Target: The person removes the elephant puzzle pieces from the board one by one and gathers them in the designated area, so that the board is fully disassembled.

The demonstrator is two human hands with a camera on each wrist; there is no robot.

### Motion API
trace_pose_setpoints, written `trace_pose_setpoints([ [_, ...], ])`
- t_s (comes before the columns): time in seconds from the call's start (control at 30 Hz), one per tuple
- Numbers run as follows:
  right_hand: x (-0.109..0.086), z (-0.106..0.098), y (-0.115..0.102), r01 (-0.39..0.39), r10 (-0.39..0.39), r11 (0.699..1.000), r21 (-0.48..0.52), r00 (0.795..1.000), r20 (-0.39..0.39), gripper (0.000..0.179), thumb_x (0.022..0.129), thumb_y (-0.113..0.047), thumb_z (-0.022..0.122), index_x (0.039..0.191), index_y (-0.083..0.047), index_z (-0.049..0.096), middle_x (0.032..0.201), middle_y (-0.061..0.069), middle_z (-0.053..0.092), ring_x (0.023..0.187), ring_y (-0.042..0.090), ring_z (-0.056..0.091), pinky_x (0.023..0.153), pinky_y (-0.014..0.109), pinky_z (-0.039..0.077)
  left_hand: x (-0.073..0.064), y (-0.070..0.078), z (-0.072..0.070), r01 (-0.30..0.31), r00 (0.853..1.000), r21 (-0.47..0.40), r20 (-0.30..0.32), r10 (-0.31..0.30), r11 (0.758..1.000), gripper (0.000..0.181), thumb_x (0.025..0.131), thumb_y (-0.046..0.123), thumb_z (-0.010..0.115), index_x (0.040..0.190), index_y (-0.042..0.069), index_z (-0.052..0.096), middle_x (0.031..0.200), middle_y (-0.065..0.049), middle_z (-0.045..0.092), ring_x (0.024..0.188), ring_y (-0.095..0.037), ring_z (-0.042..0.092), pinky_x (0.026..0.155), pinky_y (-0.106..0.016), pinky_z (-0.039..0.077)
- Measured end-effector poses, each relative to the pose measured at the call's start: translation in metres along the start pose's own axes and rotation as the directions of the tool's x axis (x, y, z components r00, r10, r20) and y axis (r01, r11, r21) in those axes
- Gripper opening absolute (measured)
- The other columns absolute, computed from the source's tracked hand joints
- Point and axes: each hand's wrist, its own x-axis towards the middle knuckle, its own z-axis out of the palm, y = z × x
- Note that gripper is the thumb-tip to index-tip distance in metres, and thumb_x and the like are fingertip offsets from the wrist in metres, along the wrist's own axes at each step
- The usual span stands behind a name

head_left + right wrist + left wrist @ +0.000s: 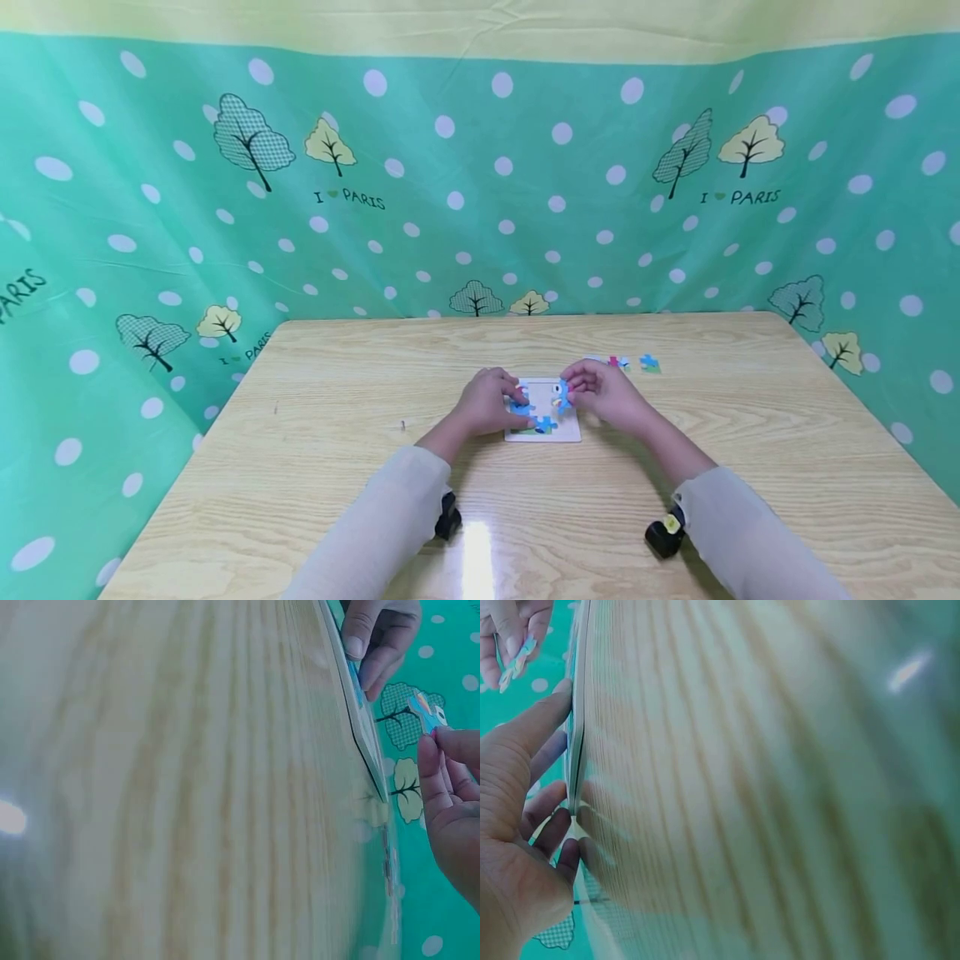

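Observation:
A small puzzle board (566, 435) with a pale frame lies flat on the table, with several blue, picture-printed pieces in its left and lower parts. My left hand (487, 402) rests at the board's left side, thumb and fingers touching the pieces and the frame. Just above the board's right side, my right hand (606, 395) pinches a blue puzzle piece (560, 395) by its edge between thumb and fingertips. In the right wrist view this puzzle piece (426, 714) is raised clear of the board, tilted.
Behind my right hand lie loose puzzle pieces: a blue and green piece (649, 363) and a red and white piece (618, 362). A tiny dark speck (402, 425) is left of the board. A green dotted curtain (525, 183) hangs behind the wooden table (337, 483).

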Motion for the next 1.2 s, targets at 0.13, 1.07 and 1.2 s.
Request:
trace_pose_setpoints([
  [0.13,-0.004,-0.004,0.0,0.003,-0.003,1.0,0.018,1.0,-0.019,0.026,0.088,0.005,0.066,0.114,0.003,0.06,0.102,0.015,0.062,0.093,0.024,0.06,0.078,0.024,0.053,-0.001,0.0,0.0,-0.002,1.0,-0.003,-0.002,0.002,1.0,0.027,0.071,0.036,0.088,0.089,0.019,0.079,0.123,-0.003,0.063,0.118,-0.022,0.05,0.103,-0.036,0.04],
  [1.07,-0.031,-0.041,0.013,0.008,0.005,0.997,0.082,0.987,-0.158,0.033,0.089,0.005,0.064,0.12,0.005,0.057,0.106,0.021,0.061,0.092,0.021,0.062,0.08,0.031,0.056,-0.003,0.001,-0.002,-0.016,1.0,-0.014,-0.009,0.016,1.0,0.027,0.071,0.034,0.088,0.09,0.017,0.078,0.124,-0.004,0.061,0.119,-0.025,0.05,0.104,-0.038,0.039],
  [1.2,-0.032,-0.046,0.015,0.044,-0.025,0.993,0.113,0.985,-0.17,0.032,0.09,0.007,0.062,0.121,0.009,0.055,0.106,0.022,0.061,0.088,0.016,0.064,0.079,0.033,0.057,-0.003,0.001,-0.002,-0.015,1.0,-0.023,-0.009,0.015,1.0,0.027,0.071,0.034,0.089,0.09,0.017,0.078,0.124,-0.004,0.061,0.119,-0.025,0.05,0.104,-0.038,0.039],
])
